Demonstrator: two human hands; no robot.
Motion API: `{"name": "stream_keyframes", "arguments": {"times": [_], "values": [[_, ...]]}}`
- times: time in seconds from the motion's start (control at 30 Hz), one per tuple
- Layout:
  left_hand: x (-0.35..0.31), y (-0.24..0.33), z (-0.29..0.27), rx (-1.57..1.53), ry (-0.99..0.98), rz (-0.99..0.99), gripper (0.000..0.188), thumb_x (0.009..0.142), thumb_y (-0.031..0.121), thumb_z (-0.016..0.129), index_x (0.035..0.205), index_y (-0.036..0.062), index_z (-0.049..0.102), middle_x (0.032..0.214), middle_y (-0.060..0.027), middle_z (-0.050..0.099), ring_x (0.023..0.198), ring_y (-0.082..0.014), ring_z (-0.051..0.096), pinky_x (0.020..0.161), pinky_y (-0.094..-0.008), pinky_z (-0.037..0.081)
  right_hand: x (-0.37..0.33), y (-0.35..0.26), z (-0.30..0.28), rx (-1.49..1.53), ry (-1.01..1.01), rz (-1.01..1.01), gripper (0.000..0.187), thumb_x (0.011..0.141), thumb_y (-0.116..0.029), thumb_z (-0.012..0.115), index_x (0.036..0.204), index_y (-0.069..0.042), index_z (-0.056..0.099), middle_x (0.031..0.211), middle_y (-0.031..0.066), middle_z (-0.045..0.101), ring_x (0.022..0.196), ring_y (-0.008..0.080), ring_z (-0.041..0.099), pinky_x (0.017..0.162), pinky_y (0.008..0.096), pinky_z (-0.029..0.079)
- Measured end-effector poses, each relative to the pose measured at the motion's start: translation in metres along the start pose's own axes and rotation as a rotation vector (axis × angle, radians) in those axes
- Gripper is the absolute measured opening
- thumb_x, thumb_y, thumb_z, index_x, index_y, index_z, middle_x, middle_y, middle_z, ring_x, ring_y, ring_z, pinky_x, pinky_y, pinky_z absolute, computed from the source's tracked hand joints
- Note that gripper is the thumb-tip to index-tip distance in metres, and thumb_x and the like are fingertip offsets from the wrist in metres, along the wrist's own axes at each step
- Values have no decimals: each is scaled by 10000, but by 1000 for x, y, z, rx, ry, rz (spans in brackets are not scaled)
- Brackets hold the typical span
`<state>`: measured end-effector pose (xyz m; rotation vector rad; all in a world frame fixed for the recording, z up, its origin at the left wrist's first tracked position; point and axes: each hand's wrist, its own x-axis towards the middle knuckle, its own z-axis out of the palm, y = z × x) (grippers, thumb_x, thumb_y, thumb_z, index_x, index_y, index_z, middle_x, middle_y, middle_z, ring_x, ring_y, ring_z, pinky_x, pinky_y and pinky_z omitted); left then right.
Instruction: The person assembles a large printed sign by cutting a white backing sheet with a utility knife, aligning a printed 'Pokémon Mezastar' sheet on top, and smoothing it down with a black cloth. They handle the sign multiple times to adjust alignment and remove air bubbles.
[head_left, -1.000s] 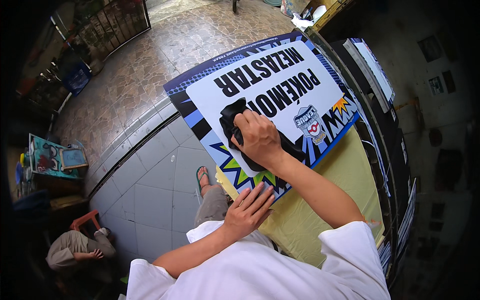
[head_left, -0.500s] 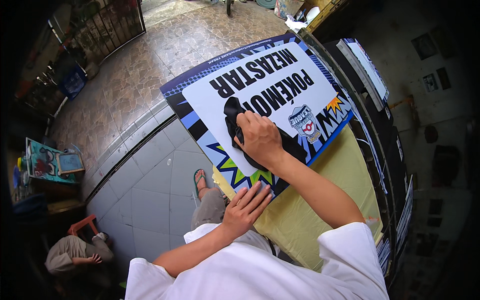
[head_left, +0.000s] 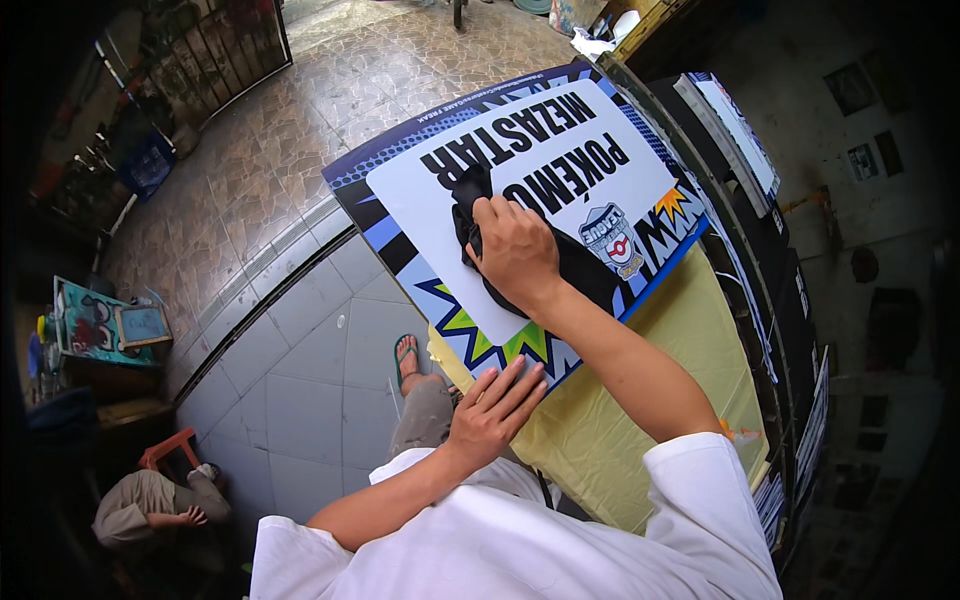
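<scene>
A large printed sign board point(head_left: 590, 150), white in the middle with a blue, black and green comic-style border, lies flat and turned upside down to me. My right hand point(head_left: 513, 250) is closed around a bunched black cloth point(head_left: 580, 272) and presses it on the board's white part. Part of the cloth trails to the right under my wrist. Flat on the board's near corner rests my left hand point(head_left: 495, 405), fingers stretched out and a little apart, holding nothing. Beneath the board is a table with a yellow cover point(head_left: 660, 360).
Stacked boards point(head_left: 735, 140) stand along the right side beside the table. On the left, a person point(head_left: 150, 505) sits near a red stool point(head_left: 170, 450). Farther up that side are a small framed chalkboard point(head_left: 143, 325) and a blue container point(head_left: 148, 165). Grey tiles point(head_left: 300, 370) meet brown stone paving beyond.
My right hand has shifted the black cloth slightly across the board, its upper end now lying farther away from me. My left hand stays on the near corner.
</scene>
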<state>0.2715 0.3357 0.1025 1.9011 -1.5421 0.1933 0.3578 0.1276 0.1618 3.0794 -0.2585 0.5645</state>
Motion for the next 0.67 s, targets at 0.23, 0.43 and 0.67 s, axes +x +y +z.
{"name": "stream_keyframes", "arguments": {"times": [0.23, 0.43, 0.67], "values": [[-1, -2, 2, -4, 16, -8, 359, 883, 159, 723, 1241, 177, 720, 1412, 3, 647, 1367, -215, 561, 1152, -394, 363, -5, 18, -2, 11, -18, 39, 379, 768, -222, 822, 955, -92, 519, 901, 84, 583, 875, 272, 641, 767, 392, 507], [-3, -1, 1, -3, 24, -9, 371, 869, 152, 732, 1239, 177, 723, 1410, 2, 649, 1367, -214, 561, 1150, -393, 367, -22, 10, -6, 117, -51, -19, 361, 777, -209, 809, 965, -87, 526, 895, 87, 580, 889, 275, 641, 763, 394, 500], [-4, -2, 5, -10, 32, -7, 398, 860, 179, 752, 1257, 181, 720, 1420, -8, 644, 1380, -209, 549, 1168, -395, 344, -20, -3, -2, 221, -66, -94, 326, 776, -188, 788, 962, -97, 535, 869, 90, 571, 833, 288, 642, 753, 391, 507]]}}
